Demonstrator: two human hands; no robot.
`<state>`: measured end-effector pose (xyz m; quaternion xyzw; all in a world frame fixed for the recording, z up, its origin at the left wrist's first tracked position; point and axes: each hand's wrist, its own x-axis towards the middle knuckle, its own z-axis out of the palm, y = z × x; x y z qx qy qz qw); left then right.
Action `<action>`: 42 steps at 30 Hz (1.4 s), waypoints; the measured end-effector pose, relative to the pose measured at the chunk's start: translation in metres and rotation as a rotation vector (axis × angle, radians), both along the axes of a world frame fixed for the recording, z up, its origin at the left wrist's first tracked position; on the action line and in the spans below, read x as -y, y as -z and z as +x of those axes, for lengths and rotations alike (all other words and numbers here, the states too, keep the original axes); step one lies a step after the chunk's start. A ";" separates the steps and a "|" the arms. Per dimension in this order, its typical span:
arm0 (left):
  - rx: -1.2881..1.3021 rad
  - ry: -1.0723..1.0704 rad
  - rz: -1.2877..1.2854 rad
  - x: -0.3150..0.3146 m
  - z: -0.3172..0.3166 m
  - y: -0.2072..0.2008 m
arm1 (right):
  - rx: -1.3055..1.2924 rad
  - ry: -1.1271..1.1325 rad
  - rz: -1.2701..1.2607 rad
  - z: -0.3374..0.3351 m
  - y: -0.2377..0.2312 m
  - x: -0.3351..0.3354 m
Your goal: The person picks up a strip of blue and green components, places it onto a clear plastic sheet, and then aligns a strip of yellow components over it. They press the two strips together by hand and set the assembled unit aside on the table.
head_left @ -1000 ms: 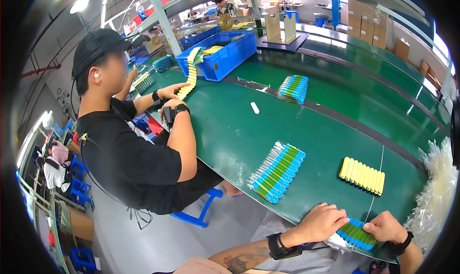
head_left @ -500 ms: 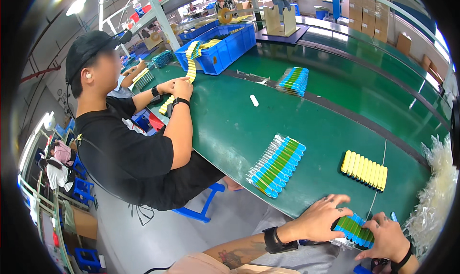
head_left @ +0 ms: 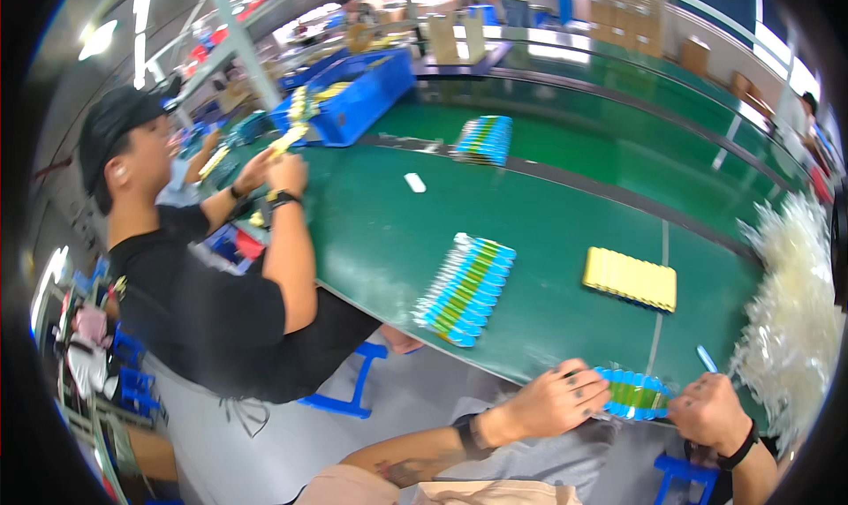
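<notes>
At the table's near edge, a short row of blue rounded pieces with a green band (head_left: 632, 395) stretches between my hands. My left hand (head_left: 552, 401) pinches its left end, fingers bent together. Its right end is gripped by my right hand (head_left: 714, 410), whose fingers are curled closed. The fingertips of both hands are partly hidden. Beyond the row lies a block of yellow rounded pieces (head_left: 629, 275), side by side. Further left rests a larger set of blue and green pieces (head_left: 466, 289) with clear wrapping along one side.
A heap of clear plastic bags (head_left: 791, 320) rises at the right, near a slim blue stick (head_left: 706, 358). Across the green table are a small white piece (head_left: 415, 183), another blue-green stack (head_left: 483, 139) and a blue bin (head_left: 375, 103). A person in black (head_left: 212, 284) sits at the left.
My fingers, spread around the blue-green row before, have closed on its two ends. The row now lies more level between my hands. The whole view has swung to the right.
</notes>
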<state>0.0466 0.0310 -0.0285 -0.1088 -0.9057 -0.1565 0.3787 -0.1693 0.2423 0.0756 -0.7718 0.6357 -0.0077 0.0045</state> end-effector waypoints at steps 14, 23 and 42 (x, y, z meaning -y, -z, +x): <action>0.318 -0.088 0.565 0.065 -0.024 -0.084 | 0.850 0.454 -0.019 -0.020 -0.025 0.050; 0.804 -0.388 0.499 0.138 -0.119 -0.077 | 0.174 0.685 -0.178 -0.081 0.020 0.108; 0.283 -0.135 1.221 0.036 -0.016 -0.010 | 0.281 0.027 0.302 0.016 0.037 0.128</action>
